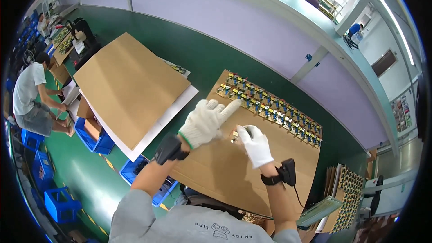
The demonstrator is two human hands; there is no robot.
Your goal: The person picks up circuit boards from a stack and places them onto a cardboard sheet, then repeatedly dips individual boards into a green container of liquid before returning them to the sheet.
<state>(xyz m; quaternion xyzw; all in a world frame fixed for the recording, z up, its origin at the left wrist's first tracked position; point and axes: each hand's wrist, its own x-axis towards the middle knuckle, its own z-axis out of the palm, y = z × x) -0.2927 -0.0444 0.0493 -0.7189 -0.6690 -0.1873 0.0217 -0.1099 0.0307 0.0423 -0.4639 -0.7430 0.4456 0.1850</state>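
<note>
My left hand [204,121], in a white knitted glove with a green cuff, is over the cardboard sheet [211,159]. Its fingers are apart, and the index finger stretches toward the near edge of the rows of small circuit boards [270,108]. These boards carry yellow, blue and silver parts and stand in rows along the sheet's far side. To the right, my right hand [255,146], in a thin white glove, pinches a small circuit board [234,136] with red wire above the bare cardboard. My fingers hide part of that board.
Left of the sheet lies a large cardboard stack [130,90] on white sheets. Blue bins [94,139] and blue stools [62,204] stand at left, near a bending co-worker [33,90]. A lilac partition [216,22] runs behind. Upright board-covered sheets [348,193] stand at lower right.
</note>
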